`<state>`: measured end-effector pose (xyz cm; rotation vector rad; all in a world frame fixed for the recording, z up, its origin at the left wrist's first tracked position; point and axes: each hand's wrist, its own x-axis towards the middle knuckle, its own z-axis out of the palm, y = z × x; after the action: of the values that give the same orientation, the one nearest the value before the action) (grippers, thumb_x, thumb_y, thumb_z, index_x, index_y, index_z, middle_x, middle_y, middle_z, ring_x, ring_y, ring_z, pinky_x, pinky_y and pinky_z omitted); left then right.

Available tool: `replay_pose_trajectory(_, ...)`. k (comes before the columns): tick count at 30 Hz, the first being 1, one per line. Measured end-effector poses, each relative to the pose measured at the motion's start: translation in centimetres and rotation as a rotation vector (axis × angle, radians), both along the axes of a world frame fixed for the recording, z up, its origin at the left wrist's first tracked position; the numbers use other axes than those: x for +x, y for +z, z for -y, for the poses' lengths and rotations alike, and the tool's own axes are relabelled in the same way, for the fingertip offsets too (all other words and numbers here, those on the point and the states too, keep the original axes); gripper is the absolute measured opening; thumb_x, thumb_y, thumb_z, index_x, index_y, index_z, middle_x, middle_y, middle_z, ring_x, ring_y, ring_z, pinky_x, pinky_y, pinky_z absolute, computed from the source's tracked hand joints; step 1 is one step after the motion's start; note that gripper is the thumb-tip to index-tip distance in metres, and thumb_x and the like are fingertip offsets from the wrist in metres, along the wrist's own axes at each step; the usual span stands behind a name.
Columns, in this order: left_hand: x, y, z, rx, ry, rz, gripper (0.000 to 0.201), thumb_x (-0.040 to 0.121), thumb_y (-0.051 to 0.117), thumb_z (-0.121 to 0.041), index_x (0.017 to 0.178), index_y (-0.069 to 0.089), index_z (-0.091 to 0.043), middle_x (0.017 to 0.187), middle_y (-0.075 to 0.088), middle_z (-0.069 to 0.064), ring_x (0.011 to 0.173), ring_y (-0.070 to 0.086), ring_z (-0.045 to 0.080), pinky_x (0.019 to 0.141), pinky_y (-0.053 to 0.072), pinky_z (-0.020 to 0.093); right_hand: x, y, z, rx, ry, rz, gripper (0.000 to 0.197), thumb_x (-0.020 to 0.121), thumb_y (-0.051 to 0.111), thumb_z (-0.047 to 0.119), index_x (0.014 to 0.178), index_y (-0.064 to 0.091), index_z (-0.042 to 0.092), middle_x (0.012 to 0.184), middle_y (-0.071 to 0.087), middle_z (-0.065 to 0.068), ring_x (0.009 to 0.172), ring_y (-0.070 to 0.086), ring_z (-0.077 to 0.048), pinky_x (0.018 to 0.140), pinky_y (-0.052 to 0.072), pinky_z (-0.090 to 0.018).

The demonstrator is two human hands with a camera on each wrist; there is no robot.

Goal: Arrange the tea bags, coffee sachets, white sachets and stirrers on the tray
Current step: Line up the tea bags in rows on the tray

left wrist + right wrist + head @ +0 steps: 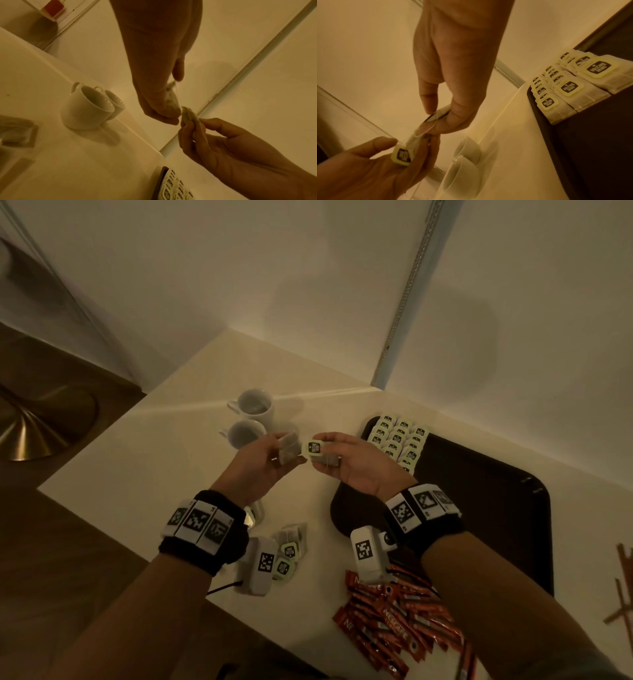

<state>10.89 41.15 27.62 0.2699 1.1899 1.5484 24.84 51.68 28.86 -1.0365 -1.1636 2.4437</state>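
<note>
Pale counter [164,446], dim warm light. Beyond left hand [263,463]: two white cups [253,419]. Left fingers pinching a tea bag [287,448]; right hand [352,463] pinching another tea bag [314,448] by its tag, the two bags almost touching. Right of right hand: dark tray [479,491] with rows of tea bags [399,438]. Below wrists: loose tea bags [289,553], red coffee sachets [394,625], stirrers [621,587].

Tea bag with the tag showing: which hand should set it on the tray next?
Right. The right hand pinches that tea bag beside the tray; the left hand is farther off.
</note>
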Motion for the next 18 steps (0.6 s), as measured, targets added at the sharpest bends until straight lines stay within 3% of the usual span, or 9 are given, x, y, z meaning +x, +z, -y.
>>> replay_pose_trajectory(4,0.0,0.1,0.1,-0.032,-0.109,-0.198,0.032,0.091,0.055,-0.003,0.123,0.053,0.003,0.116,0.064,0.022,0.101,0.066,0.027,0.083,0.056,0.027,0.0,0.2,-0.5,0.113,0.045,0.035,0.02,0.09,0.053,0.002,0.101,0.064,0.015,0.093,0.067,-0.002,0.083,0.063,-0.013,0.069,0.05,-0.027)
replay_pose_trajectory(8,-0.2,0.0,0.3,-0.064,0.027,-0.388,0.021,0.083,0.067,0.001,0.102,0.058,0.0,0.104,0.066,0.023,0.092,0.069,0.029,0.076,0.057,0.026,-0.1,0.0,-0.5,0.121,0.017,0.056,0.016,0.087,0.059,0.004,0.095,0.063,0.017,0.092,0.066,-0.002,0.081,0.06,-0.012,0.065,0.047,-0.024)
replay_pose_trajectory(11,-0.2,0.1,0.6,-0.037,0.036,-0.544,0.016,0.079,0.071,0.003,0.089,0.066,-0.009,0.086,0.072,0.013,0.083,0.07,0.022,0.077,0.057,0.029,-0.1,0.0,-0.5,0.119,0.02,0.031,0.016,0.087,0.059,0.003,0.086,0.06,0.019,0.089,0.066,-0.001,0.077,0.058,-0.011,0.062,0.043,-0.023)
replay_pose_trajectory(15,-0.3,-0.1,0.6,-0.019,0.025,-0.66,0.017,0.089,0.063,-0.01,0.08,0.074,-0.02,0.073,0.07,0.006,0.071,0.062,0.013,0.074,0.054,0.028,-0.3,0.1,-0.4,0.079,0.015,-0.062,0.019,0.088,0.056,0.0,0.083,0.056,0.018,0.091,0.065,-0.004,0.076,0.06,-0.012,0.061,0.048,-0.021)
replay_pose_trajectory(18,0.1,0.2,0.0,-0.014,-0.004,-0.563,0.031,0.1,0.046,-0.027,0.088,0.071,-0.014,0.082,0.068,0.008,0.074,0.056,0.012,0.07,0.045,0.023,-1.0,0.0,0.0,0.089,-0.028,-0.079,0.017,0.088,0.057,-0.003,0.082,0.054,0.014,0.092,0.064,-0.009,0.072,0.064,-0.014,0.061,0.054,-0.02)
